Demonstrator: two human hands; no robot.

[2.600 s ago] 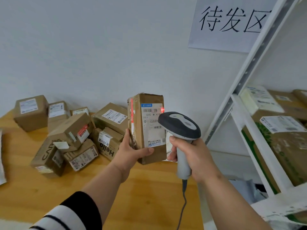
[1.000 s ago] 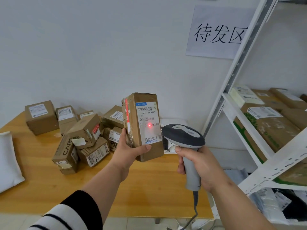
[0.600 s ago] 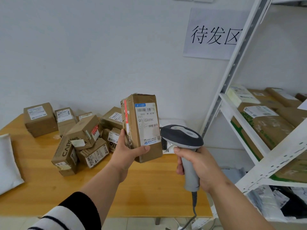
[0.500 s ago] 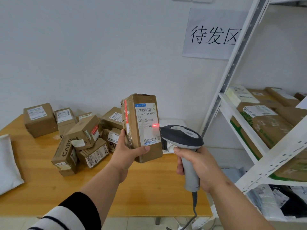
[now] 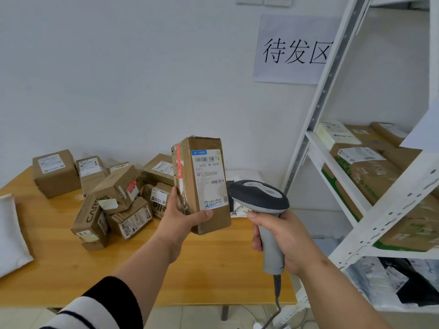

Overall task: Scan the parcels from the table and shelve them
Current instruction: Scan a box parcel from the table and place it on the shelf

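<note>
A tall brown cardboard parcel (image 5: 206, 186) stands upright above the wooden table (image 5: 213, 269), its white shipping label facing me. My left hand (image 5: 183, 222) grips its lower end, thumb across the front. My right hand (image 5: 282, 238) holds the grey handle of a barcode scanner (image 5: 260, 200); the dark scanner head points at the parcel's label from the right. No red light shows on the label. Several more brown parcels (image 5: 114, 195) lie heaped on the table behind.
A white metal shelf rack (image 5: 389, 210) stands at the right, its middle shelf holding several labelled boxes (image 5: 365, 167). Dark and grey bags lie on the shelf below. A white padded mailer (image 5: 9, 233) rests at the table's left edge. A paper sign (image 5: 294, 51) hangs on the wall.
The red scanner spot seen on the label half a second ago is gone. Parcel and scanner stay in nearly the same place; the view has tilted slightly upward since 2.6 s ago.
</note>
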